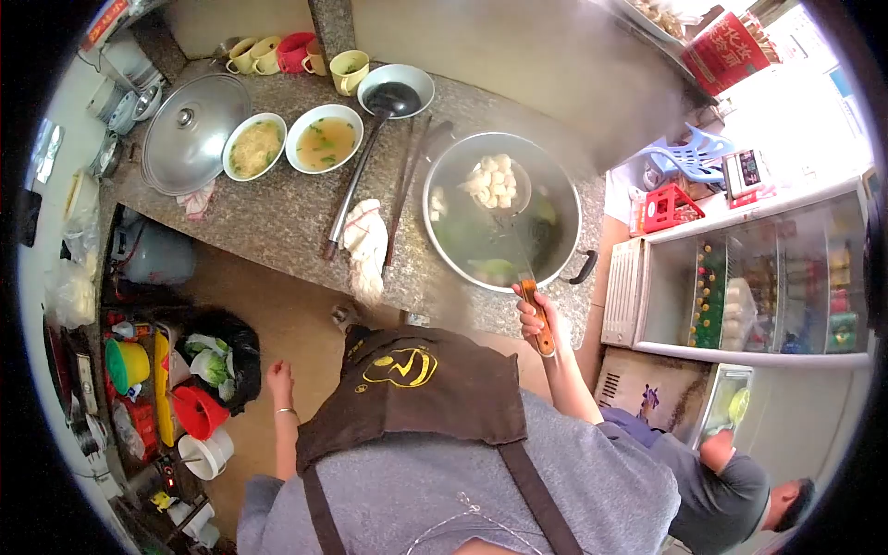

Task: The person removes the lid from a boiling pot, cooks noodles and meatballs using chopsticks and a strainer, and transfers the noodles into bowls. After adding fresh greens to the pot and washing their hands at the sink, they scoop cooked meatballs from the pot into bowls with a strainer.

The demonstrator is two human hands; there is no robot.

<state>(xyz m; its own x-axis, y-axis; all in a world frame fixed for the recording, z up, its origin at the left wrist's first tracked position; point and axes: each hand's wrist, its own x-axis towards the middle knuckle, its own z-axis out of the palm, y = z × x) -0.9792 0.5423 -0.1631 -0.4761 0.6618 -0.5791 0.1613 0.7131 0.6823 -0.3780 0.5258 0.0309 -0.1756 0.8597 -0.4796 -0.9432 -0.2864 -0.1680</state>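
My right hand (534, 313) is wrapped round the wooden handle of a skimmer (546, 347), near the counter's front edge. Its round head is over the large metal pot (442, 242) and carries a heap of pale dumplings (493, 182). Greenish liquid with some leafy green shows in the pot, and steam rises around it. My left hand (279, 381) hangs low at my left side, away from the counter. Its fingers are curled in, with nothing visible in them.
Two soup bowls (324, 139), a lid (196, 129), a ladle (365, 157) resting in a bowl, long chopsticks (404, 190) and a cloth (365, 242) lie left of the pot. A glass-door fridge (666, 287) stands right. Another person (712, 490) is at lower right.
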